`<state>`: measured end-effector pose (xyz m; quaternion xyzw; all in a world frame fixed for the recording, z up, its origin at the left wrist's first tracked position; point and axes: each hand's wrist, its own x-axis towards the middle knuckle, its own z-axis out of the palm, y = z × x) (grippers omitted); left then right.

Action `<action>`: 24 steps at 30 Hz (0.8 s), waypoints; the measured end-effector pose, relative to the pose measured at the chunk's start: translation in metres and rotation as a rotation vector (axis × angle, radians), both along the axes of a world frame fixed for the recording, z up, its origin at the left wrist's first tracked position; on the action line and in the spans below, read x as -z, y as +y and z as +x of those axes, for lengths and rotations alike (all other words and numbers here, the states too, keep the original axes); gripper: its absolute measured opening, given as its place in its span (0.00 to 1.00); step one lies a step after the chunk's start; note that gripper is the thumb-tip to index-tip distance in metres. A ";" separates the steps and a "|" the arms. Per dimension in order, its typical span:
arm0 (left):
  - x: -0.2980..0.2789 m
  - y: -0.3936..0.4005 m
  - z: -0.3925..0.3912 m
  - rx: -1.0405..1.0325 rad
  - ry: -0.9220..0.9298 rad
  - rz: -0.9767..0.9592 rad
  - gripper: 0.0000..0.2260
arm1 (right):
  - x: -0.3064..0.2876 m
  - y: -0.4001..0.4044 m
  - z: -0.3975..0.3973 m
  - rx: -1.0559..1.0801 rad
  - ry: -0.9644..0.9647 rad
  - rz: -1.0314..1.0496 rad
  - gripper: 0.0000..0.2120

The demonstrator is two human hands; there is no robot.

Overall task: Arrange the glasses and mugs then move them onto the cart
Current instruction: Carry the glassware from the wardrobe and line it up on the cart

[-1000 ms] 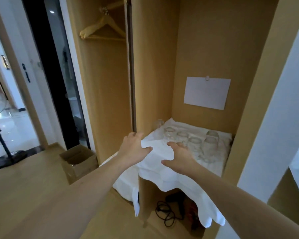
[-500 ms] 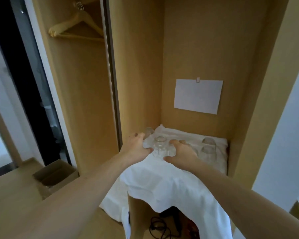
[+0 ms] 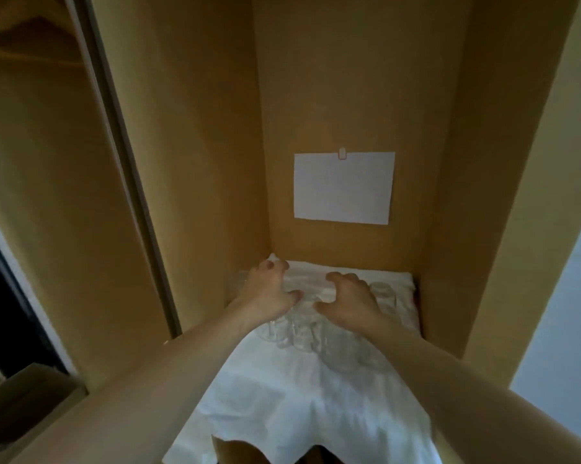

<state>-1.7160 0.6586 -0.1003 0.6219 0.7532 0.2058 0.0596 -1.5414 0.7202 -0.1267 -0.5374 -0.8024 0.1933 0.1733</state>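
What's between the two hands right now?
Head view: white cloth and blurred clear glasses lie between left hand and right hand.

A dim tan wooden wardrobe niche [image 3: 349,78] has a white paper sheet [image 3: 343,189] clipped to its back panel, a dark sliding-door rail [image 3: 121,162] at left.

Two bare forearms, no sleeves visible up to the frame's edge; the left hand [image 3: 269,293] and right hand [image 3: 348,303] carry no gloves, rings, watch or bracelet.
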 end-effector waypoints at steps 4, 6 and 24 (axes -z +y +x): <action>0.007 0.042 -0.007 0.094 0.098 -0.030 0.32 | 0.009 0.036 0.000 0.112 -0.022 -0.027 0.36; 0.014 0.062 -0.017 0.132 0.079 -0.072 0.32 | 0.012 0.052 0.001 0.187 -0.042 -0.056 0.34; 0.061 0.173 -0.119 0.208 0.109 -0.290 0.31 | 0.044 0.153 -0.021 0.391 -0.426 -0.313 0.28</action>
